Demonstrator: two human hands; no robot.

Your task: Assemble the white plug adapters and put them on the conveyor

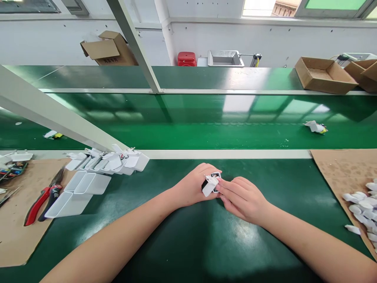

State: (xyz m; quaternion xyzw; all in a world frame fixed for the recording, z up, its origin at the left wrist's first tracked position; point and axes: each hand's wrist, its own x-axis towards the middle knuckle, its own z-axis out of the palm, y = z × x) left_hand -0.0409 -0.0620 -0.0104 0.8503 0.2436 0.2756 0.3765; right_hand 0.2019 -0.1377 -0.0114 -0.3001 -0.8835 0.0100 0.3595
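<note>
Over the green tabletop, my left hand (191,188) is closed around a small white adapter housing (209,186). A white flap-like piece sticks out of its open end, with something dark beside it. My right hand (247,199) pinches the right edge of the same housing, thumb below and fingers on top. What lies under the right fingertips is hidden. To the left of my hands stands a row of white housings (137,162) with white pieces on top. Several open white housings (77,200) lie in front of that row.
Red-and-black-handled pliers (48,196) lie on a cardboard sheet (17,243) at left, near circuit boards (13,171). Small white plastic parts (365,208) pile up on the right cardboard. Beyond runs a green belt (188,135) carrying a small assembly (315,126). A slanted post (67,118) rises at left.
</note>
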